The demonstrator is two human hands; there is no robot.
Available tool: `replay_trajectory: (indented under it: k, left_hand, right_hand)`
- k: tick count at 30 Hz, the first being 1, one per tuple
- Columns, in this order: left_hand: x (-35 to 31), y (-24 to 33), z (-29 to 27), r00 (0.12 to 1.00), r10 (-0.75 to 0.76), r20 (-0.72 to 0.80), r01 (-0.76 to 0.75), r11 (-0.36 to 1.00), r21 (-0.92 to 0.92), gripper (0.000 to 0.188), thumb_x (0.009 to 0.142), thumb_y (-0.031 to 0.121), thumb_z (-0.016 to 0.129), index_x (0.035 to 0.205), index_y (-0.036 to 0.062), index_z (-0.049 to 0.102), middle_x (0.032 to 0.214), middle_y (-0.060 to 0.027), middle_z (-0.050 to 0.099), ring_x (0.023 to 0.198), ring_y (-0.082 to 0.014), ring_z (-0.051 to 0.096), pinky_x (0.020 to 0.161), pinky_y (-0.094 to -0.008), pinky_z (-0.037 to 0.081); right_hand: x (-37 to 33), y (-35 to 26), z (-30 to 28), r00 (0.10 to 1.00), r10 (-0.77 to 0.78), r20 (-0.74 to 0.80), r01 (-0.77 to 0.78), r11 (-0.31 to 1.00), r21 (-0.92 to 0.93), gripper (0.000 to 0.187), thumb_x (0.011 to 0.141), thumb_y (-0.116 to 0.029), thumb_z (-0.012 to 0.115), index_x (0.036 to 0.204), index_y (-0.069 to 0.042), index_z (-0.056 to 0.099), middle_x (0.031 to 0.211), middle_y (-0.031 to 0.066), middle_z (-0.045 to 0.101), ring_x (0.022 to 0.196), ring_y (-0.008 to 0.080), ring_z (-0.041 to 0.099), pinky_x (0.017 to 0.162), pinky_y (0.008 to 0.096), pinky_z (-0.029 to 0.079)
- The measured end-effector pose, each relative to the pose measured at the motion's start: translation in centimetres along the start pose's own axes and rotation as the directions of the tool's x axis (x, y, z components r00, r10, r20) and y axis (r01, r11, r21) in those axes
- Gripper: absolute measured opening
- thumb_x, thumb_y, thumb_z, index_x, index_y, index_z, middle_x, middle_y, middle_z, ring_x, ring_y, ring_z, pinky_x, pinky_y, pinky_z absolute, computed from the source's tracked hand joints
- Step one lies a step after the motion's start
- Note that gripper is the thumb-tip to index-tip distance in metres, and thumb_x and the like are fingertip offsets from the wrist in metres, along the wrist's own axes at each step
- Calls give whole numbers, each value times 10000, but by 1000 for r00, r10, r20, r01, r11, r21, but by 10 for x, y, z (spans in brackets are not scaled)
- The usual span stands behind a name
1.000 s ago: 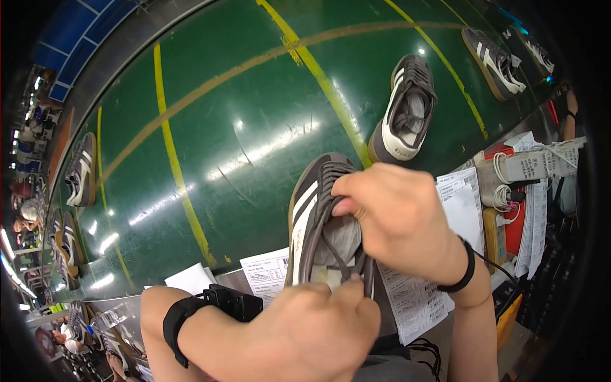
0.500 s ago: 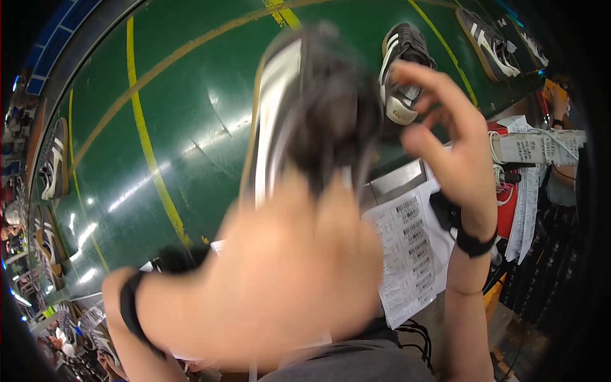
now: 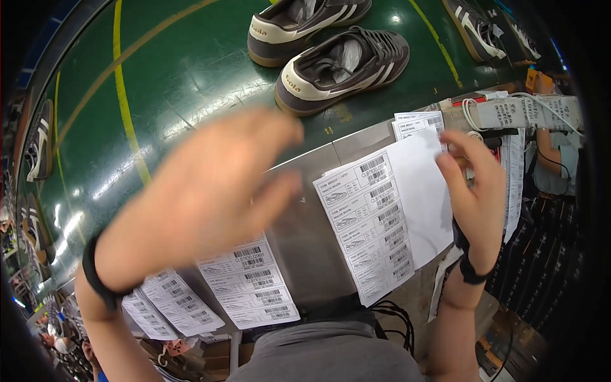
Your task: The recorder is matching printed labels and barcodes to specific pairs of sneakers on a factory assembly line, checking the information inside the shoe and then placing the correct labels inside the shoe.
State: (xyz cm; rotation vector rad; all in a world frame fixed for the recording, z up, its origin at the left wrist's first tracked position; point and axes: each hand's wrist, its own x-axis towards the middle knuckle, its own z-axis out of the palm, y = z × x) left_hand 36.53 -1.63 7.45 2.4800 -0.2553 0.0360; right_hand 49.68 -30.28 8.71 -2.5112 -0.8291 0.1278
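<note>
Two dark sneakers with white side stripes, cream heels and gum soles lie side by side on the green work surface (image 3: 210,70). The nearer sneaker (image 3: 344,70) points to the upper right; the farther sneaker (image 3: 305,25) is cut by the top edge. My left hand (image 3: 216,184), blurred, hangs over the metal edge and a label sheet (image 3: 258,286), its thumb apart from the fingers and nothing in it. On the right, my right hand (image 3: 474,197) has bent, parted fingers at the edge of a blank white sheet (image 3: 433,197), beside a barcode label sheet (image 3: 372,223).
More label sheets (image 3: 181,302) lie at the lower left. Other sneakers stand at the far left (image 3: 39,143) and upper right (image 3: 472,28). A white cable (image 3: 471,113) loops by a taped bar (image 3: 528,113). Another person's arm (image 3: 552,149) shows at the right.
The sneaker that was at my left hand now rests on the green surface, and that hand has drawn left, away from it. My right hand has lowered from near the other sneaker to the sheets.
</note>
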Motion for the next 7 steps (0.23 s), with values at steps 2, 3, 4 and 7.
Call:
replay_trajectory:
  k: [2, 3, 4, 7]
  left_hand:
    - [-28, 34, -3, 832, -203, 516, 446, 798, -405, 539, 857, 176, 725, 1307, -32, 514, 1152, -182, 658, 1008, -267, 676, 857, -403, 539]
    - [-36, 46, 8, 712, -243, 659, 612, 674, -413, 674, 888, 252, 717, 1400, -51, 401, 1253, -198, 614, 1024, -244, 671, 858, -379, 548]
    - [-43, 54, 25, 664, -274, 695, 687, 591, -423, 707, 898, 278, 704, 1419, -59, 365, 1290, -207, 588, 1029, -235, 668, 861, -368, 547]
    - [-69, 62, 55, 629, -414, 658, 766, 474, -435, 717, 936, 382, 619, 1377, -124, 366, 1261, -283, 586, 1047, -314, 659, 900, -366, 523]
  right_hand:
    - [-34, 24, -8, 942, 297, 154, -267, 945, -188, 373, 850, -176, 724, 1150, 22, 626, 1040, 184, 673, 895, 303, 658, 789, 361, 505]
    - [-57, 44, -6, 936, 308, 169, -267, 937, -224, 435, 837, -192, 738, 1185, 30, 599, 1059, 198, 666, 940, 325, 651, 836, 377, 498]
    - [-81, 63, -7, 931, 318, 178, -266, 927, -264, 498, 825, -208, 752, 1220, 37, 572, 1077, 213, 658, 986, 348, 644, 884, 393, 491]
    - [-124, 106, 11, 948, 274, 162, -234, 945, -228, 634, 786, -240, 784, 1292, 31, 516, 1161, 233, 636, 1081, 398, 611, 987, 422, 459]
